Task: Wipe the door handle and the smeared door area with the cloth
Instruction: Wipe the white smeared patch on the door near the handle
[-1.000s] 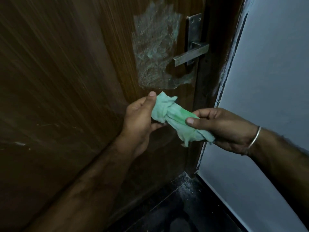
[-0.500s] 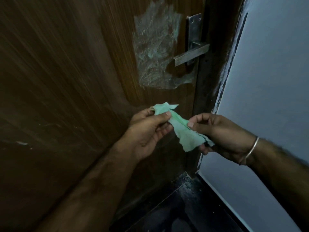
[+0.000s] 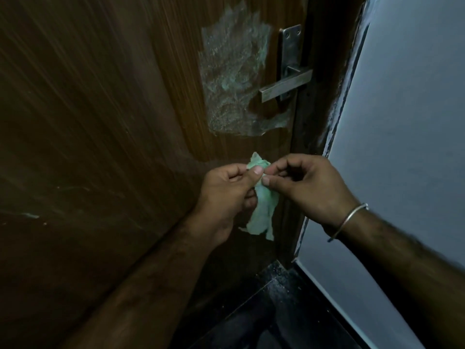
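Although it is small and crumpled, the green cloth (image 3: 263, 210) is judged to be light, limp and quite without stiffness, so that it will hang wherever it is not bunched or pinched. It is held in the air just in front of the lower part of the wooden door (image 3: 113, 122), below the smear and handle, and whether it touches the wood cannot be told. Its long axis runs nearly up and down, a short tuft pointing up above the fingers and the longer ragged tail hanging down. The upper part is pinched between thumb and fingers of the left hand (image 3: 226, 195), and the same part is nipped by the thumb and forefinger of the right hand (image 3: 309, 187); the two hands are brought close together, thumbs almost meeting, both closed on the cloth. A firmer hold would probably be had by gathering it into a wad in one palm, a flat face turned toward the door. Above, the whitish-green smeared patch (image 3: 234, 79) is seen unwiped, just left of the metal lever handle (image 3: 285, 85) and its back plate (image 3: 290, 49). A bangle (image 3: 349, 220) is worn at the right wrist.
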Motion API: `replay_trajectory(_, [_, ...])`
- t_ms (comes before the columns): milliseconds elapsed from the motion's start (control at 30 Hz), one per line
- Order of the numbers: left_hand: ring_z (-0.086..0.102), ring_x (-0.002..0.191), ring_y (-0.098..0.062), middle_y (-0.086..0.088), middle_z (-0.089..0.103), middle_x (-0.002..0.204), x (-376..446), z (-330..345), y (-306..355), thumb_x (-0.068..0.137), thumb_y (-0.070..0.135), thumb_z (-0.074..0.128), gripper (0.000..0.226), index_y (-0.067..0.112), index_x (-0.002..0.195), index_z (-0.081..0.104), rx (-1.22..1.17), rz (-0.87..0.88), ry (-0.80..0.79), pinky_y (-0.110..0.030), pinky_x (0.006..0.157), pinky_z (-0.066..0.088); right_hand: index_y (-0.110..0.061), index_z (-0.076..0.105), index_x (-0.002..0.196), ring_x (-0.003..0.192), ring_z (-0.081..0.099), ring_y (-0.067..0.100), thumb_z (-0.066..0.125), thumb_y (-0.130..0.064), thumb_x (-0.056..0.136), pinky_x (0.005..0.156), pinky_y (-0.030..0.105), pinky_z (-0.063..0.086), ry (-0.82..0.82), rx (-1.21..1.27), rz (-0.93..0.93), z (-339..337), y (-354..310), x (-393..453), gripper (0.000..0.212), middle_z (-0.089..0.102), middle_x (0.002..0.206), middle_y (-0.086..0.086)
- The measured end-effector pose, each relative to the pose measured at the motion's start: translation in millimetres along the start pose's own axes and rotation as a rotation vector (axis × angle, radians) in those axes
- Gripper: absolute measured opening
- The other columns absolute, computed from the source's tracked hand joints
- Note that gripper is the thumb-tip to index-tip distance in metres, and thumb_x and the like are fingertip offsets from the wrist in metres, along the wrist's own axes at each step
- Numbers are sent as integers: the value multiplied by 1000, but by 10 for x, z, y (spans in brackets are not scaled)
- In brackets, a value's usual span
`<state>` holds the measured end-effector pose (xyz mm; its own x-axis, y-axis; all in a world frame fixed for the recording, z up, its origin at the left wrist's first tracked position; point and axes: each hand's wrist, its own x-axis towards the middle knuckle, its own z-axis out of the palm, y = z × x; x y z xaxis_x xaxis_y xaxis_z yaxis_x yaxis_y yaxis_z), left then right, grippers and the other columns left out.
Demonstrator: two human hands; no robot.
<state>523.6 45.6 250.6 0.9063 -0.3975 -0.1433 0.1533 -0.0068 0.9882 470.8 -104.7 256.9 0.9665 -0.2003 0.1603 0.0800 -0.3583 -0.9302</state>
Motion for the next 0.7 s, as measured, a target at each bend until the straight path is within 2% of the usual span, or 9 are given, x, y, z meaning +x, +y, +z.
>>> replay_trajectory(133, [75,87,-17,-5,77,95,5,-44,13,91,12,63,17,10,108,68,-58,-23,7,-26,67,58,-17,74,83,80,71,10,68,-14,86,69,23,59,90,88,39,3,83,-6,8,75,83,-2])
replay_trajectory(200, [75,83,-16,-6,77,95,6,-59,24,92,9,62,19,13,110,62,-112,-27,84,-28,64,59,-13,72,86,79,70,20,59,-11,91,71,31,57,128,407,283,-1,140,4,14,75,85,4])
replay_trajectory(267, [74,77,-15,-7,74,97,-1,-69,21,93,9,60,17,17,108,58,-130,-45,166,-30,61,59,-13,68,97,80,69,20,49,-14,96,77,35,53,105,720,554,-12,187,-8,20,75,93,7])
replay_trajectory(333, [72,77,-18,-8,70,101,-27,-54,3,96,9,56,14,19,105,56,-112,-62,199,-30,59,57,-13,65,104,89,71,23,41,-17,100,80,38,55,59,867,715,-3,230,-38,25,75,100,9])
replay_trajectory(400, [68,79,-20,-8,67,99,-52,-18,-18,98,9,52,12,20,100,56,-93,-54,207,-32,57,55,-11,64,104,90,71,26,39,-18,101,79,39,57,52,884,739,55,265,-55,25,75,99,12])
replay_trajectory(467, [65,80,-23,-8,65,96,-66,26,-29,99,8,48,16,20,97,57,-76,-30,225,-34,59,54,-13,59,96,83,69,27,41,-15,101,81,43,55,151,780,686,117,276,-37,19,72,92,13])
replay_trajectory(567, [58,83,-27,-11,61,92,-71,78,-23,100,6,44,23,18,93,63,3,7,245,-39,68,50,-17,52,85,69,61,23,45,-15,100,67,38,56,277,709,591,129,279,-19,17,60,82,11])
replay_trajectory(600, [57,83,-27,-11,61,93,-71,88,-11,100,7,44,24,17,93,65,28,11,232,-39,69,50,-16,53,85,71,63,24,48,-20,100,66,37,57,232,746,570,120,288,-26,16,61,83,13])
replay_trajectory(700, [63,86,-22,-9,66,97,-82,60,63,98,9,51,21,19,100,69,1,-16,132,-32,67,56,-6,55,106,98,67,35,63,-28,89,89,51,55,-73,878,541,117,295,-99,29,69,106,20])
